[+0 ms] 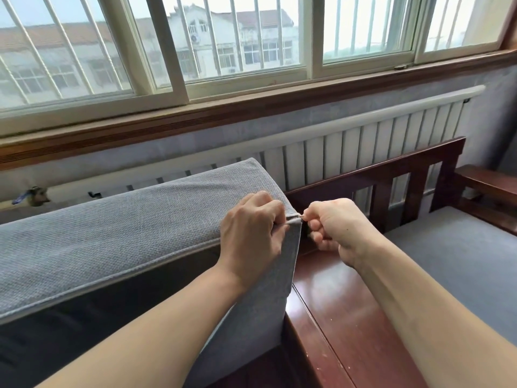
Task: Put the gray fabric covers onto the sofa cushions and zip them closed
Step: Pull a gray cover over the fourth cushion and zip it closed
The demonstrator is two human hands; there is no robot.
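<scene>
A sofa cushion in a gray fabric cover stands on edge in front of me, its woven top face up and a dark panel facing me below a pale piped seam. My left hand grips the cover at the cushion's right top corner, fingers curled over the edge. My right hand is just beside that corner, its thumb and forefinger pinching a small pull at the end of the seam. The zipper teeth are hidden by my hands.
A dark red wooden sofa frame runs under and to the right of the cushion, with slatted back. Another gray seat cushion lies on the right. A white radiator and window sill stand behind.
</scene>
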